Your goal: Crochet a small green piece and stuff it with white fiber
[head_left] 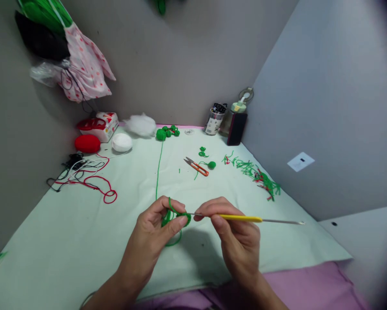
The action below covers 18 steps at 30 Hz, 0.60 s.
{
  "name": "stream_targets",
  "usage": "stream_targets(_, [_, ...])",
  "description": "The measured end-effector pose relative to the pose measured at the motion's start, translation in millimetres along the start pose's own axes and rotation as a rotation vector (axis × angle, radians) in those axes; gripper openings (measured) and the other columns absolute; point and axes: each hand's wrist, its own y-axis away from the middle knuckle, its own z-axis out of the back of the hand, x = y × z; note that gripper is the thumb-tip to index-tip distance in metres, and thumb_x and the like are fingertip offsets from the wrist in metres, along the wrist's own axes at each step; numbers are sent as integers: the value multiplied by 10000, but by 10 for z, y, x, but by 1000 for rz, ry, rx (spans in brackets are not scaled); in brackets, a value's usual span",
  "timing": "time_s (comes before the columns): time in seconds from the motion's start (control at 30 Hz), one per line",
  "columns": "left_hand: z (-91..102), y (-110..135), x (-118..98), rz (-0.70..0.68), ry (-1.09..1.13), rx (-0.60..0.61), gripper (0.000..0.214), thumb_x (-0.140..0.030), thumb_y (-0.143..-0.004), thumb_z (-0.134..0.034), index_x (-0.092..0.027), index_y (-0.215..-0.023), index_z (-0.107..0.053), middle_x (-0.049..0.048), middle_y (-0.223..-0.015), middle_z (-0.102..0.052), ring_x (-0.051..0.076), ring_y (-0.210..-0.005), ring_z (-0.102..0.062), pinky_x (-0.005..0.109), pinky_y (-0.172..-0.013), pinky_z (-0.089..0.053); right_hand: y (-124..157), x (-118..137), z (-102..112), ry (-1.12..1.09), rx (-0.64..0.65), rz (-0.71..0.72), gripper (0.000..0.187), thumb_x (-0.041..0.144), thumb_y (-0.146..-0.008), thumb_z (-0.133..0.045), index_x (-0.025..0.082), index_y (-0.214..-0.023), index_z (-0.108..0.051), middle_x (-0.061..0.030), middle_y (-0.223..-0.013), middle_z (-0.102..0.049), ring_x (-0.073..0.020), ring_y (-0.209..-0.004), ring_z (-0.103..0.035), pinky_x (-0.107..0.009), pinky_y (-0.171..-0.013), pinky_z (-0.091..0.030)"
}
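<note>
My left hand [157, 226] pinches a small green crochet piece [184, 218] between thumb and fingers, with green yarn [158, 172] looped over the fingers and running back across the table to a green yarn ball [161, 134]. My right hand [232, 228] grips a crochet hook with a yellow handle [241, 218]; its metal tip points left into the green piece, and its other metal end sticks out to the right. The two hands sit close together above the pale green table cover [83, 241].
Orange thread snips [195, 165] and a small green ball [212, 164] lie mid-table. Green and red yarn scraps [261, 178] spread at right. Red yarn ball [87, 143], white yarn ball [122, 142], stuffing [140, 124], loose red yarn [99, 185], a pen cup [214, 120] and a bottle [238, 110] stand at the back.
</note>
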Motion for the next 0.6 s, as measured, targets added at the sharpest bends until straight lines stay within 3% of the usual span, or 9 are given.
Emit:
stream_targets(0.2, [-17,15,-25,-48,-53,-29,118,-307,-837,-846,-260,-905,-762,3,-936,-692,174,-919,-615,275,-802,-472,55,7,-36,201,54,171,287,19,-989,-592,210,-1146,-737,-44,-961,-772,-160,-919,-716,-281,-804,-595])
stream_targets(0.3, [-34,8,-32,19,47,-23,379,-329,-817,-885,-304,-1174,-759,-12,-914,-683,157,-888,-620,263,-804,-480,113,-40,-67,259,-3,224,306,39,-993,-606,234,-1173,-758,-69,-1038,-772,-173,-935,-742,-286,-788,-615])
stream_targets(0.43, [-52,-6,-20,73,185,16,739,-324,-793,-919,-363,-1464,-613,-52,-809,-646,120,-765,-591,251,-764,-471,183,-121,-92,448,21,304,373,64,-976,-656,273,-1267,-763,-120,-1215,-767,-230,-1040,-759,-343,-811,-641])
stream_targets(0.6, [-70,8,-30,91,219,48,724,-309,-805,-911,-343,-1470,-626,-31,-820,-682,136,-819,-602,277,-840,-472,155,-136,-137,227,-95,227,375,77,-1007,-617,319,-1246,-775,-79,-1152,-796,-215,-990,-748,-353,-787,-636])
